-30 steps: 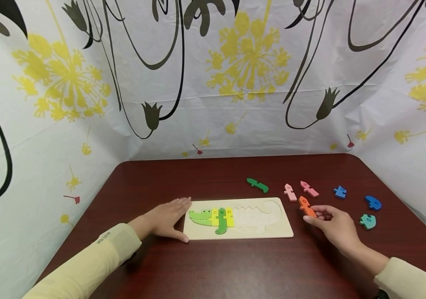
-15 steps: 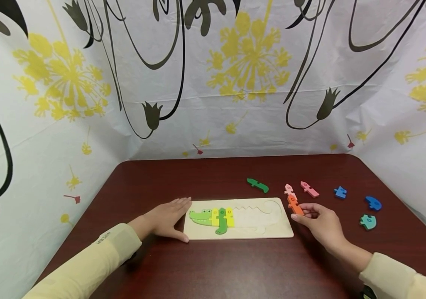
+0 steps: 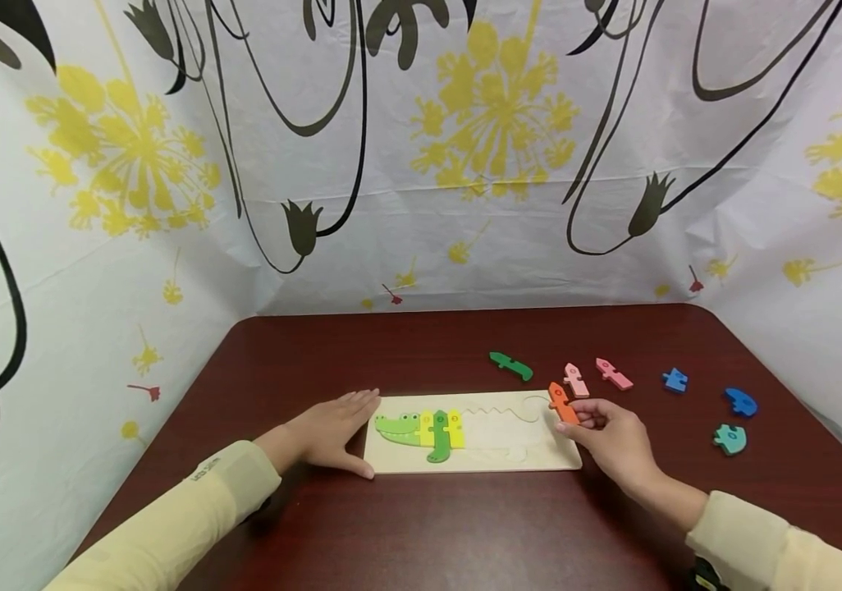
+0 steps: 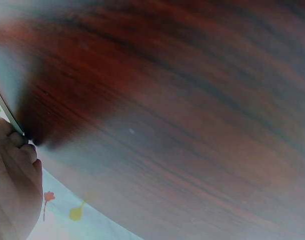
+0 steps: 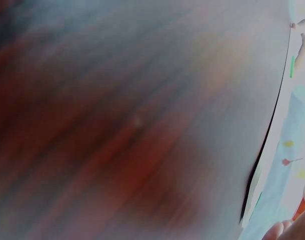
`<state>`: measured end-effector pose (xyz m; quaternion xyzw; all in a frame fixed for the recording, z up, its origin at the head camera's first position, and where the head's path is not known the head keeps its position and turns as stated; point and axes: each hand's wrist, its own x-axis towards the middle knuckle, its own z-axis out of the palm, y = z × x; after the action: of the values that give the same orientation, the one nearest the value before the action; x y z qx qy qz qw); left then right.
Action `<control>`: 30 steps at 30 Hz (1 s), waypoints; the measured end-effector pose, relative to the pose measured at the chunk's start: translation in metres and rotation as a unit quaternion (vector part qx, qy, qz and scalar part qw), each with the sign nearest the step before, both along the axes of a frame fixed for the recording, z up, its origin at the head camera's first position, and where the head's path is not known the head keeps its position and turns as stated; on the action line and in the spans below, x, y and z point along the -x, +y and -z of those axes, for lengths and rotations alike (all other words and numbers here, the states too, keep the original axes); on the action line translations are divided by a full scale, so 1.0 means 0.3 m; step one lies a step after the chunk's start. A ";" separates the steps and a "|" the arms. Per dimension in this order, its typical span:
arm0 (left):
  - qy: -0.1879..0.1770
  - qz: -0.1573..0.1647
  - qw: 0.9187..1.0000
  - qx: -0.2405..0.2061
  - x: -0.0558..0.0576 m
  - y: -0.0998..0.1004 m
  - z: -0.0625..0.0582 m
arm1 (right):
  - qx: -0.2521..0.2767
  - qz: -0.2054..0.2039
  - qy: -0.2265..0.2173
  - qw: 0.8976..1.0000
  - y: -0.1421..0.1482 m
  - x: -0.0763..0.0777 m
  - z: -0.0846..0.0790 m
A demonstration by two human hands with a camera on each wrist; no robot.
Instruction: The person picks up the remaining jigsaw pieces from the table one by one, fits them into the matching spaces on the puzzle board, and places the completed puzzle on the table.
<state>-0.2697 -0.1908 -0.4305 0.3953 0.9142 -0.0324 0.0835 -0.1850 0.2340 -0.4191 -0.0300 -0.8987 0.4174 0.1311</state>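
A pale wooden puzzle board (image 3: 406,461) lies on the table, a crocodile outline drawn on it. At its left sit a light green crocodile head (image 3: 397,429), two yellow pieces and a green leg piece (image 3: 439,437) between them. My left hand (image 3: 336,433) rests with straight fingers along the board's left end; the left wrist view shows part of this hand (image 4: 15,175) at the board's edge. Between thumb and fingers my right hand (image 3: 613,435) pinches an orange puzzle piece (image 3: 561,403), held over the board's right end. A sliver of orange shows in the right wrist view.
Behind the board lies a dark green piece (image 3: 511,366). Two pink pieces (image 3: 615,374) lie beyond the right hand. Farther right are two blue pieces (image 3: 742,401) and a teal piece (image 3: 729,439). A patterned cloth (image 3: 495,246) surrounds the dark red table (image 3: 436,533).
My right hand has carried the orange piece leftward, past the nearer pink piece, to above the board's right end. The left hand has stayed in place.
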 end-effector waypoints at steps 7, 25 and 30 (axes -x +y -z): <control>0.005 0.005 1.000 -0.001 0.002 0.002 -0.001 | 0.020 -0.005 -0.017 1.000 -0.033 0.001 -0.001; 0.005 0.001 1.000 0.006 -0.008 0.007 -0.012 | 0.033 -0.006 -0.021 0.999 -0.120 0.015 0.017; 0.005 0.001 1.000 0.006 -0.009 0.006 -0.013 | 0.039 -0.017 -0.016 0.999 -0.148 0.015 0.022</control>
<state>-0.2669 -0.1889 -0.4264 0.3958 0.9138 -0.0401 0.0817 -0.1895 0.1897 -0.4256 -0.0267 -0.8843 0.4535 0.1082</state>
